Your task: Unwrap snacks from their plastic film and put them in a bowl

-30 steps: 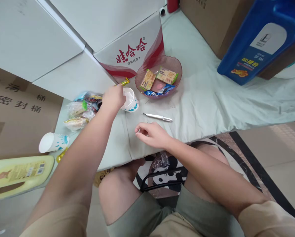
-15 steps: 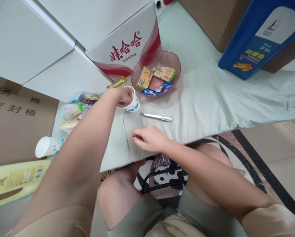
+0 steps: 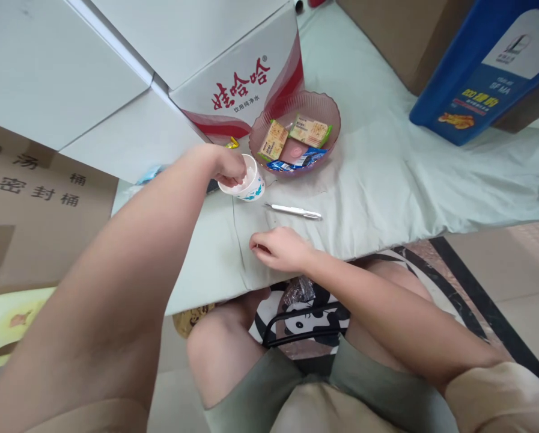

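My left hand (image 3: pixel 228 166) reaches across the table with its fingertips bunched together and dipped into the mouth of a white paper cup with blue print (image 3: pixel 252 186). What the fingers pinch inside the cup is hidden. My right hand (image 3: pixel 278 248) rests on the pale green cloth (image 3: pixel 386 180) near the table's front edge, its fingers curled in a loose pinch; anything in it is too small to see. Metal tweezers (image 3: pixel 292 210) lie on the cloth between the two hands. Behind the cup stands a pink glass bowl (image 3: pixel 327 114) with several wrapped snacks.
A white carton with red print (image 3: pixel 237 90) stands behind the cup, white cabinet panels to its left. A blue jug (image 3: pixel 485 72) and brown cartons stand at the back right. A yellow bottle (image 3: pixel 3 319) lies at the left. My knees and a panda-print stool (image 3: pixel 309 319) are below the table edge.
My left hand moved from the cup's left side over its rim and dipped its fingers inside. The right hand stayed put. The view shifted, and my arm now hides the snack pile and second cup.
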The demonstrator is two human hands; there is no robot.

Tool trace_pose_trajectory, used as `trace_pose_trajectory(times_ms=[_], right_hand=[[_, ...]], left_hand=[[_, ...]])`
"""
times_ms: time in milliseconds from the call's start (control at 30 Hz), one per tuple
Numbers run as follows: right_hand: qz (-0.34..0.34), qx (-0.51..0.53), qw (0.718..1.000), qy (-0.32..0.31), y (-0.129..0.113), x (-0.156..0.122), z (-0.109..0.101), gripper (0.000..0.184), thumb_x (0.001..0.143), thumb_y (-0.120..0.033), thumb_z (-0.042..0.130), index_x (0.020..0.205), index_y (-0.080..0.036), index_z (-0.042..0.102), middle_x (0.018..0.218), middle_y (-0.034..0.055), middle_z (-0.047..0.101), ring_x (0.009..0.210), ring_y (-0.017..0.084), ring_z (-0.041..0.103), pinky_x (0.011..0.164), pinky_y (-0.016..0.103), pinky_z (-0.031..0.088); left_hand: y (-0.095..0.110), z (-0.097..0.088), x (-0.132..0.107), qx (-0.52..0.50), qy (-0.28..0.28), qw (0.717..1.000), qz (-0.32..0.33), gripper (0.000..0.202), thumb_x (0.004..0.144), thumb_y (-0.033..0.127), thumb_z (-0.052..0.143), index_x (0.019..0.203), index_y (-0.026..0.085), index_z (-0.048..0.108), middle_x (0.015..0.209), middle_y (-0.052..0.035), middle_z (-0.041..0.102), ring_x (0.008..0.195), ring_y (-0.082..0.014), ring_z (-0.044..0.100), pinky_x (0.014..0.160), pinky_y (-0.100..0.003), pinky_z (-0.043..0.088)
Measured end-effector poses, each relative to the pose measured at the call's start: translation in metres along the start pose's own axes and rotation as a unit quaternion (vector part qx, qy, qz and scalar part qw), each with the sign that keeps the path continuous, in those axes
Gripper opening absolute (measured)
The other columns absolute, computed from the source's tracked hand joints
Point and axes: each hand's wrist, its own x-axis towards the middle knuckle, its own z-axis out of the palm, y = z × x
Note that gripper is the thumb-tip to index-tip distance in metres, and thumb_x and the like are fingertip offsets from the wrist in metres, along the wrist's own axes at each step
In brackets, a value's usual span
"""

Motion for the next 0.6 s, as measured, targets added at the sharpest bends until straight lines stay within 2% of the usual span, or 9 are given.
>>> trace_pose_trajectory(times_ms=[67,133,200,267,367,433,500,600], right_hand=[[0.003,-0.007,1.0,-0.003,0.0,-0.001,0.002,0.028,0.096,-0.025,0.047,0.107,-0.02,0.072,0.094,0.0056,0.075,0.081,0.018,0.062,0.067,0.03,0.029],[0.005,-0.011,1.0,-0.001,0.0,-0.002,0.005,0.027,0.095,-0.025,0.048,0.106,-0.019,0.072,0.094,0.0055,0.076,0.081,0.018,0.063,0.068,0.03,0.03],[0.009,-0.014,1.0,0.001,0.001,-0.004,0.006,0.027,0.095,-0.024,0.048,0.106,-0.019,0.072,0.095,0.0052,0.076,0.082,0.018,0.063,0.069,0.03,0.03],[0.013,-0.019,1.0,-0.003,0.0,-0.005,0.007,0.026,0.095,-0.024,0.048,0.106,-0.019,0.072,0.095,0.0049,0.076,0.082,0.018,0.063,0.069,0.03,0.03],[0.014,-0.031,0.999,-0.013,-0.001,-0.006,0.009,0.026,0.096,-0.024,0.048,0.105,-0.019,0.072,0.094,0.0051,0.076,0.081,0.018,0.062,0.068,0.03,0.03],[0.012,-0.042,0.999,-0.021,-0.001,-0.005,0.011,0.026,0.096,-0.025,0.048,0.106,-0.019,0.072,0.094,0.0055,0.076,0.08,0.018,0.062,0.068,0.03,0.029],[0.01,-0.056,0.998,-0.03,-0.002,-0.004,0.015,0.027,0.097,-0.026,0.047,0.106,-0.019,0.072,0.093,0.0058,0.076,0.08,0.018,0.062,0.067,0.03,0.028],[0.009,-0.082,0.995,-0.052,-0.003,-0.001,0.021,0.028,0.098,-0.026,0.046,0.107,-0.019,0.071,0.095,0.0069,0.077,0.079,0.019,0.063,0.066,0.031,0.027]], left_hand=[[0.005,-0.012,-0.014,-0.004,-0.019,0.999,-0.04,0.029,0.09,0.007,0.055,0.113,-0.005,0.068,0.096,-0.018,0.074,0.094,-0.0229,0.071,0.092,-0.041,0.056],[0.0,-0.025,-0.027,-0.003,0.031,0.999,-0.016,0.032,0.094,0.01,0.052,0.118,-0.005,0.067,0.1,-0.0177,0.074,0.094,-0.0216,0.069,0.096,-0.043,0.054],[-0.018,-0.037,-0.039,0.035,0.1,0.994,0.008,0.029,0.095,0.013,0.053,0.112,-0.003,0.069,0.099,-0.0138,0.074,0.1,-0.0214,0.067,0.103,-0.045,0.05],[-0.05,-0.044,-0.05,0.103,0.153,0.983,-0.014,0.026,0.095,0.017,0.054,0.105,-0.001,0.07,0.099,-0.011,0.073,0.11,-0.0247,0.063,0.109,-0.047,0.045],[-0.111,-0.041,-0.064,0.137,0.183,0.971,-0.067,0.022,0.094,0.024,0.059,0.097,0.005,0.068,0.102,-0.0119,0.07,0.116,-0.0303,0.059,0.111,-0.051,0.044],[-0.15,-0.032,-0.069,0.114,0.193,0.967,-0.12,0.018,0.089,0.028,0.067,0.085,0.01,0.065,0.096,-0.0097,0.067,0.113,-0.0311,0.059,0.111,-0.055,0.043],[-0.182,-0.02,-0.07,0.095,0.189,0.967,-0.145,0.017,0.081,0.023,0.075,0.081,0.013,0.061,0.094,-0.0091,0.065,0.111,-0.033,0.059,0.109,-0.059,0.043],[-0.21,0.001,-0.062,0.085,0.19,0.972,-0.109,0.021,0.073,0.015,0.077,0.086,0.014,0.061,0.094,-0.0091,0.067,0.11,-0.0338,0.06,0.106,-0.058,0.045]])
